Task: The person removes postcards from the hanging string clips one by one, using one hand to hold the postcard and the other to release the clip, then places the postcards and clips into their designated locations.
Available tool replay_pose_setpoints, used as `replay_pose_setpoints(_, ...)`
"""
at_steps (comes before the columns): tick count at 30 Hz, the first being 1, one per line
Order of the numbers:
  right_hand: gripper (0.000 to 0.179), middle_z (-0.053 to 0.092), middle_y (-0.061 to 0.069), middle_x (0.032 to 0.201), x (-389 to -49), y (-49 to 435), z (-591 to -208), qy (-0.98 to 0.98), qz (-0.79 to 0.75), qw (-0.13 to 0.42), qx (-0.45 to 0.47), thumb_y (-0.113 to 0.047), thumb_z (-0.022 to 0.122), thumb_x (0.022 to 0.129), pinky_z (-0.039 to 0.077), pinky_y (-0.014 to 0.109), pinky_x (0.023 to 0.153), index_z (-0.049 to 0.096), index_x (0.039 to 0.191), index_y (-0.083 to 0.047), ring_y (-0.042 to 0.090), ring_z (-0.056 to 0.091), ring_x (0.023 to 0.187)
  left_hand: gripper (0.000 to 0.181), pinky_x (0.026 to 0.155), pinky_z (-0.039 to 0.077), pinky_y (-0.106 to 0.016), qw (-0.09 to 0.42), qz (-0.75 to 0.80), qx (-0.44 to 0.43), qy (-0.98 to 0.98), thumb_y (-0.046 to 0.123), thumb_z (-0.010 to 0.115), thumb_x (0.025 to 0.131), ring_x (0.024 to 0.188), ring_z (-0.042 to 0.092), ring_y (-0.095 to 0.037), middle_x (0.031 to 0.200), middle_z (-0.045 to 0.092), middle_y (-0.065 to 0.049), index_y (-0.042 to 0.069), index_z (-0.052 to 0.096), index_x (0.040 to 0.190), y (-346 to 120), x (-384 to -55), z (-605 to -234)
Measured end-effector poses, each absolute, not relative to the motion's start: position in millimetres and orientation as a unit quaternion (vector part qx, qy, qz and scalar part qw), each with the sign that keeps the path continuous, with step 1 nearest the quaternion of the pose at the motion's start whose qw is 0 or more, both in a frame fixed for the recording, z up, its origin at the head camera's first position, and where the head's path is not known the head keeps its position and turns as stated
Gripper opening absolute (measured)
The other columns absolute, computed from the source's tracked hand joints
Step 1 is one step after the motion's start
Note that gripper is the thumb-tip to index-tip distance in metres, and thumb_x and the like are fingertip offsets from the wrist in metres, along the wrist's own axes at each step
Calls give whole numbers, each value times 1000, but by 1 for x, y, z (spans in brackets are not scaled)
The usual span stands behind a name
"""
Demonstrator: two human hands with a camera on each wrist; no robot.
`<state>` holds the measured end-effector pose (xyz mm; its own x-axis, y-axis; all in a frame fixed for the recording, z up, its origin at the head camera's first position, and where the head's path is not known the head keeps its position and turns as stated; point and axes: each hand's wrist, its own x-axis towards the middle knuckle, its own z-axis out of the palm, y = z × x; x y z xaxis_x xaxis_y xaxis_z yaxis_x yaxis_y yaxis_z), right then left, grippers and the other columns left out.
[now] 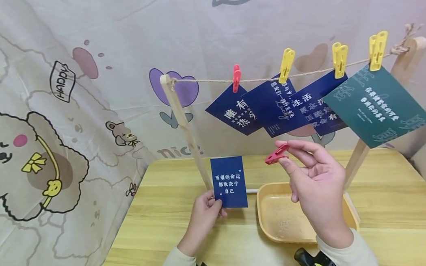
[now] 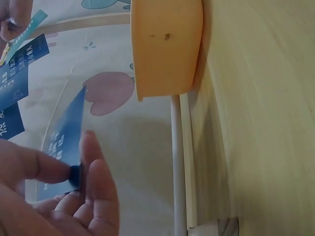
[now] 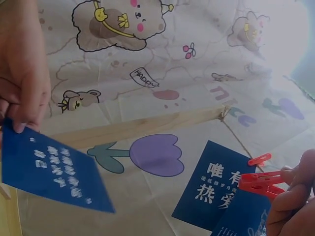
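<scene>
My left hand point(image 1: 205, 210) pinches a dark blue card point(image 1: 229, 183) by its lower left corner, thumb in front. White characters cover the card's face, which is held upright over the table. Between thumb and fingertips, my right hand point(image 1: 318, 183) grips a red clothespin point(image 1: 276, 154) by its handle end. Above, a twine line point(image 1: 210, 81) carries several hanging cards. A red clothespin point(image 1: 236, 78) holds the leftmost blue card point(image 1: 233, 109); a yellow clothespin point(image 1: 378, 51) holds the green card point(image 1: 377, 106) at the right end.
Wooden posts, a left one point(image 1: 186, 130) and a right one point(image 1: 357, 160), support the twine. An orange plastic tray point(image 1: 264, 223) stands on the wooden table point(image 1: 145, 222), partly behind my right forearm. A printed cloth point(image 1: 128, 73) hangs behind.
</scene>
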<state>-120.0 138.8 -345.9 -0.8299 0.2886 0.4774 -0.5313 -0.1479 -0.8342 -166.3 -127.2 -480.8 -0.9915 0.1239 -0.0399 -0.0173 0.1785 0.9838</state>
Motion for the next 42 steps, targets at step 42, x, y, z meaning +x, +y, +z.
replay_pose_setpoints(42,34,78,21,128,-118,136,-345,-584,747,293,120,13,75,95,32,28,31,67,127,12,17,43,34,12,43,50,-22,318,461,74,825,6,59,104,58,77,-30,69,76,-16,0,60,94,-138,-152,-495)
